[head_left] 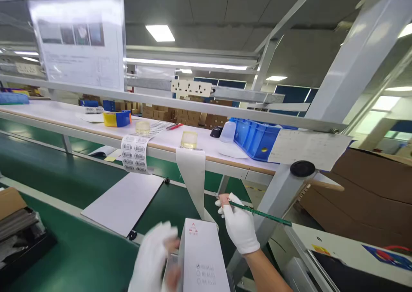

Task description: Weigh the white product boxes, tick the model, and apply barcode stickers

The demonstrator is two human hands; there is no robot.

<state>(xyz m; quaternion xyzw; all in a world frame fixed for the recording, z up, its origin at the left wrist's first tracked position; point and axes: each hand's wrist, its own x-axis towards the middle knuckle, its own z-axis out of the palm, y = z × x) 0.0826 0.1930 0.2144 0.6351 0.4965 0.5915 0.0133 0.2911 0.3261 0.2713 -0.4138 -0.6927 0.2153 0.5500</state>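
A white carton (203, 257) with a red logo on top and three checkbox lines near its front edge stands low in the middle of the view, over the green conveyor belt (83, 257). The left hand (154, 260), in a white glove with bare fingertips, is blurred against the carton's left side; its grip seems wrapped round that side, but how tightly it closes cannot be told. The right hand (238, 225), also gloved, sits just behind the carton's far right corner, its grip closed on a slim green pencil (260, 214) that slants away to the right, with the thumb tip bare at the top. A strip of white label backing (193, 178) hangs down from the white worktop (58, 114) to just beside the right hand, weighted above by a small clear tape roll (189, 139). Further left a strip of barcode labels (135, 153) droops over the worktop edge, near a yellow and blue tape roll (117, 118). A blue plastic bin (254, 139) stands on the worktop to the right, and a white sheet (124, 202) lies on the belt.
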